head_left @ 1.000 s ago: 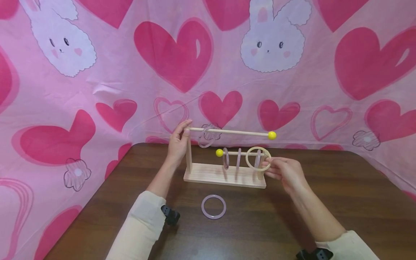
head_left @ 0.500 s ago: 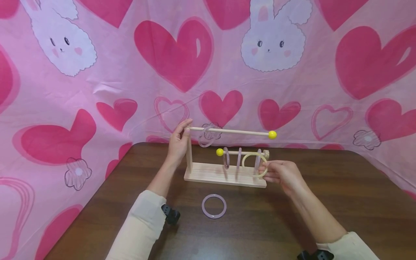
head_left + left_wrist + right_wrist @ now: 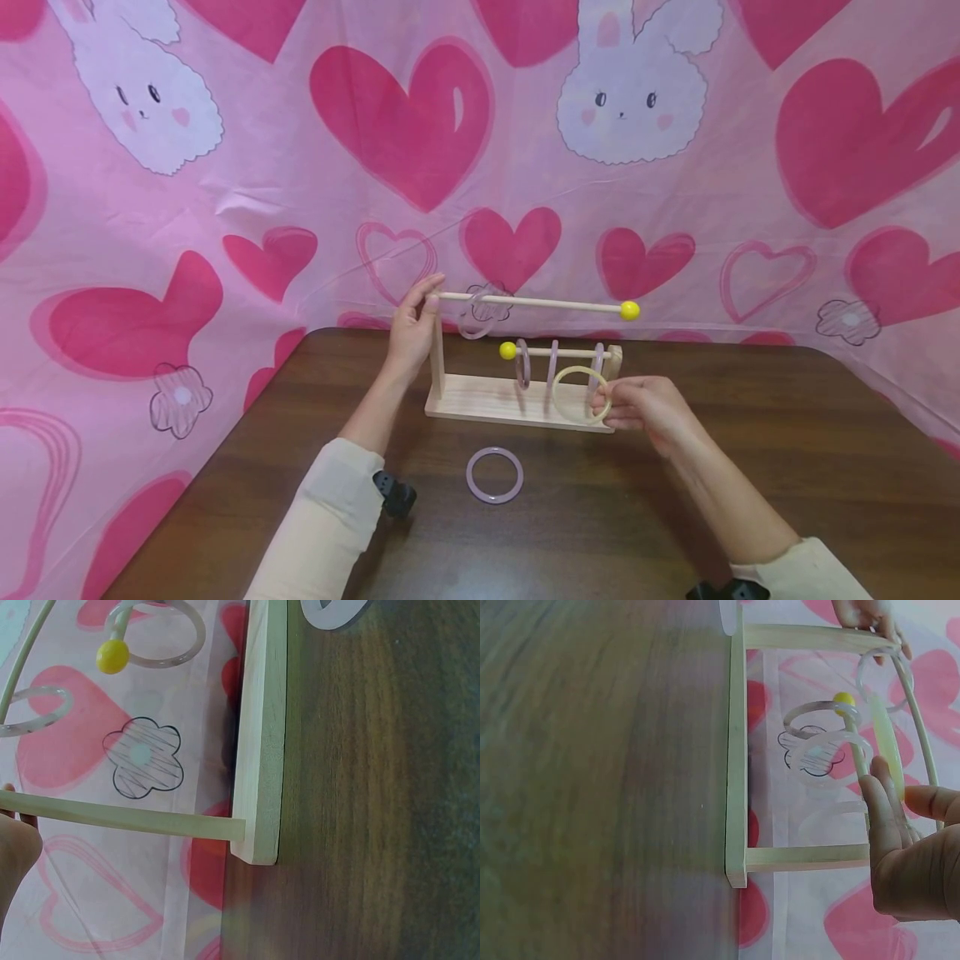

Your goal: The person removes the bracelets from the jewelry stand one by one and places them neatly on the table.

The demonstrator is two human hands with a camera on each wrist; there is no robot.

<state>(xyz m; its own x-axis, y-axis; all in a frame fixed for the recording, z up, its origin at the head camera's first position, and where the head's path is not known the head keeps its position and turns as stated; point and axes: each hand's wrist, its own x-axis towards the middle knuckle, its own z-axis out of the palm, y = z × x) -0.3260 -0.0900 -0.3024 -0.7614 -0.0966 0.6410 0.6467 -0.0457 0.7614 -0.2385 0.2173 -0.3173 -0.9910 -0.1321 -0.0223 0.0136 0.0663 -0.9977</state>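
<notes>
A wooden bangle stand (image 3: pixel 495 400) has a long upper rod (image 3: pixel 555 305) and a shorter lower rod (image 3: pixel 573 354), both tipped with yellow balls. My left hand (image 3: pixel 411 333) holds the top of the left post (image 3: pixel 127 818). Between thumb and fingers, my right hand (image 3: pixel 652 408) pinches a pale yellow bangle (image 3: pixel 556 396), in front of the stand's right end. In the right wrist view this yellow bangle (image 3: pixel 886 742) appears edge-on, beside the rods and around neither. One translucent bangle (image 3: pixel 474 336) hangs on the upper rod; three purplish bangles (image 3: pixel 552 364) hang on the lower one.
A lilac bangle (image 3: pixel 470 476) lies flat on the dark wooden table (image 3: pixel 600 517), in front of the stand. Behind the table hangs a pink cloth (image 3: pixel 517 183) with hearts and rabbits. Dark wrist cameras (image 3: pixel 395 495) sit at both cuffs.
The right hand has lowered the yellow bangle and shifted it slightly left, from level with the lower rod's right end to in front of the base. The left hand has stayed put.
</notes>
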